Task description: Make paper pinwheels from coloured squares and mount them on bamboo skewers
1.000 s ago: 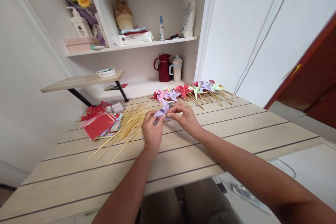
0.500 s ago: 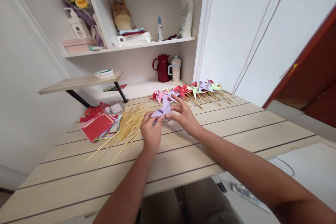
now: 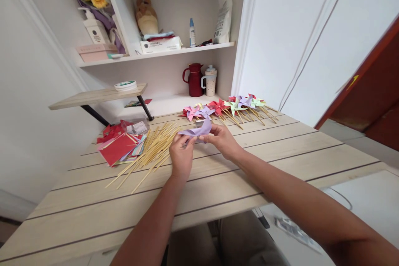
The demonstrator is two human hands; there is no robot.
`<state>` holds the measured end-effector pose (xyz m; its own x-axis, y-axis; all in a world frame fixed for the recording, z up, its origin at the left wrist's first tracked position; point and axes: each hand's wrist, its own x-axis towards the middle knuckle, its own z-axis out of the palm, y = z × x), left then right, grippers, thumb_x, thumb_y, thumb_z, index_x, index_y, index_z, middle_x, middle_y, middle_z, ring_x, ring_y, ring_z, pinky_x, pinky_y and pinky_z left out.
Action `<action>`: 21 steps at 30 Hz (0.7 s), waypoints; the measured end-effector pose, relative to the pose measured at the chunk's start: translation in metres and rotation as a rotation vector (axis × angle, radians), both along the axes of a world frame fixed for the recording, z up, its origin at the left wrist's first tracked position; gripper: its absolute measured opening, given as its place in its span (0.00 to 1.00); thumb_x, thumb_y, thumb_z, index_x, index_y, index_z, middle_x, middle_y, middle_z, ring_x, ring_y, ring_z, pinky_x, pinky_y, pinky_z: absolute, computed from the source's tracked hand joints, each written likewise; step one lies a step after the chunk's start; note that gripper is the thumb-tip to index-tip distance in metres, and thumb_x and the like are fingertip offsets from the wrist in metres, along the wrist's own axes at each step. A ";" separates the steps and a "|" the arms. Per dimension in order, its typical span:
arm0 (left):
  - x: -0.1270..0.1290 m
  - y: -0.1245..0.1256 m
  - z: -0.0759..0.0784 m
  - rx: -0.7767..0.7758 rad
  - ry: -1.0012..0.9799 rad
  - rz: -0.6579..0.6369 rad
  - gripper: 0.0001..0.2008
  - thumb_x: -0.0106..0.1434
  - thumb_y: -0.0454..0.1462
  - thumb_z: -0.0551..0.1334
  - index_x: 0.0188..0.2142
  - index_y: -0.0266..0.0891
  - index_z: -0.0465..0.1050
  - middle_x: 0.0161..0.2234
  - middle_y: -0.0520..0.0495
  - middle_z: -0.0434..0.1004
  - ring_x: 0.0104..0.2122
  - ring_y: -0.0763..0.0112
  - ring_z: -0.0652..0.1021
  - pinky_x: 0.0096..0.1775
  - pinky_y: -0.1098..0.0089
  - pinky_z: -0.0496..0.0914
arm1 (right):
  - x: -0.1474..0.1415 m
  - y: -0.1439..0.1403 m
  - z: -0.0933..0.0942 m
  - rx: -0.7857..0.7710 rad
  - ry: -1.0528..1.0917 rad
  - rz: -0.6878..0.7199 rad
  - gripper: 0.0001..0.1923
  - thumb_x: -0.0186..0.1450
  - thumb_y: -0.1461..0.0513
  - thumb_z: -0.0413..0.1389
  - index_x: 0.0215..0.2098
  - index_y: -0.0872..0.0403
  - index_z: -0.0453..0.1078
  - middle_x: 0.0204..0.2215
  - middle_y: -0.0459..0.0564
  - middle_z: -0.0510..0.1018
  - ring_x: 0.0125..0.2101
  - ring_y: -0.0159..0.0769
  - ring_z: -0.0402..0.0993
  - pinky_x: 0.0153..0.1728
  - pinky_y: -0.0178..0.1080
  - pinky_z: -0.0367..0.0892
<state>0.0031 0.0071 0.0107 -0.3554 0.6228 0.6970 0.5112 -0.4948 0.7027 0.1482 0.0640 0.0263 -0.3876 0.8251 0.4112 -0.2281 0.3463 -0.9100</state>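
Note:
Between my two hands is a purple paper pinwheel point(image 3: 199, 130), its blades partly folded, held above the table. My left hand point(image 3: 181, 153) pinches its near left side with thumb and fingers. On the right side, my right hand point(image 3: 222, 141) grips the paper with thumb and fingertips, close to the left thumb. Just left of my left hand lies a loose pile of thin wooden sticks point(image 3: 156, 145). Beyond my hands, finished pinwheels point(image 3: 218, 107) on sticks lie in a row, in pink, purple, red and pale green. The pinwheel's centre is partly hidden by my fingers.
A stack of coloured paper squares point(image 3: 117, 149) lies left of the sticks, beside a clear plastic box point(image 3: 139, 127). A small wooden riser point(image 3: 99, 96) stands behind. A dark red jug point(image 3: 195, 81) and a cream cup point(image 3: 210, 82) stand at the back, below a shelf point(image 3: 162, 55).
My right fingers have come down from the raised blade and closed nearer the paper. The purple pinwheel has tilted and looks flatter. The view has shifted slightly.

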 end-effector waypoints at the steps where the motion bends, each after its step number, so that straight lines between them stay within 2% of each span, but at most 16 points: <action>1: 0.000 0.000 0.000 -0.004 -0.005 -0.006 0.04 0.60 0.36 0.67 0.28 0.43 0.80 0.30 0.50 0.76 0.34 0.67 0.77 0.39 0.68 0.72 | 0.000 0.000 0.000 0.006 -0.011 -0.008 0.16 0.51 0.52 0.71 0.29 0.54 0.77 0.25 0.44 0.77 0.28 0.33 0.69 0.32 0.38 0.66; 6: 0.000 0.001 0.000 0.002 -0.012 -0.026 0.06 0.60 0.34 0.66 0.26 0.42 0.77 0.32 0.49 0.77 0.36 0.67 0.77 0.41 0.67 0.72 | 0.002 -0.001 0.002 0.048 -0.054 -0.053 0.18 0.52 0.50 0.71 0.31 0.54 0.77 0.25 0.45 0.77 0.28 0.34 0.70 0.33 0.39 0.66; 14: 0.002 0.000 -0.001 0.002 -0.009 -0.019 0.05 0.60 0.33 0.66 0.28 0.42 0.78 0.34 0.49 0.77 0.37 0.67 0.78 0.42 0.68 0.72 | 0.002 -0.003 -0.003 0.248 -0.117 -0.139 0.17 0.59 0.47 0.66 0.32 0.51 0.77 0.28 0.48 0.78 0.30 0.38 0.73 0.34 0.41 0.68; 21: 0.002 -0.002 0.001 0.020 0.017 -0.017 0.06 0.60 0.32 0.65 0.27 0.42 0.78 0.32 0.50 0.75 0.35 0.67 0.77 0.41 0.68 0.72 | 0.002 -0.002 -0.007 0.270 -0.107 -0.124 0.14 0.61 0.49 0.66 0.33 0.51 0.78 0.30 0.48 0.79 0.29 0.37 0.72 0.33 0.40 0.68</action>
<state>0.0053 0.0052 0.0119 -0.3324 0.6143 0.7157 0.5145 -0.5179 0.6835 0.1498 0.0624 0.0198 -0.3435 0.7355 0.5840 -0.0767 0.5978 -0.7980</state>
